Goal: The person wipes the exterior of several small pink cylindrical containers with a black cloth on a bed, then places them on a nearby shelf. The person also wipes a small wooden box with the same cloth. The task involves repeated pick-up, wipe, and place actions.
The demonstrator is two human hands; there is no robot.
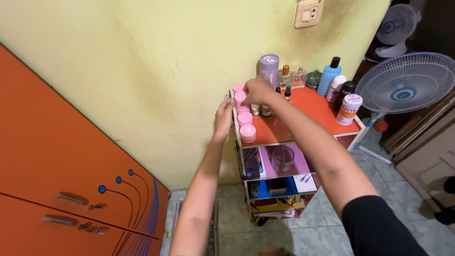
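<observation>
Yellow stained wall behind, orange cabinet doors (71, 156) with blue dot-and-line trim at left, grey tiled floor (407, 199) below. Small open shelf rack with an orange top (308, 114) stands against the wall. Right hand (258, 89) reaches to the rack top's left edge, fingers curled round a pink round-lidded jar (240, 98), gripping it at the top of a row of like jars. Left hand (223, 118) just beside it on the wall side, fingers half bent, touching the jar row's left flank; cannot tell if it actually grips anything. Two more pink lidded jars (247, 126) sit nearer the camera along the same left edge, touching each other. Another pink lid shows above the held jar, partly hidden by the right hand. Back of the rack top: tall lilac cylinder tube (269, 66), small clear perfume bottles (292, 76), dark round tin (313, 79), blue bottle with black cap (329, 75). Right edge: white cylinder tub with orange and red label (350, 109), upright. Lower shelf lined pink holds a clear glass cup (283, 158) and a dark phone-like slab (252, 161); blue shelf under that has small boxes. White pedestal fan (405, 83) stands to the right of the rack, a second fan further back. Beige wall socket (308, 13) above the rack.
</observation>
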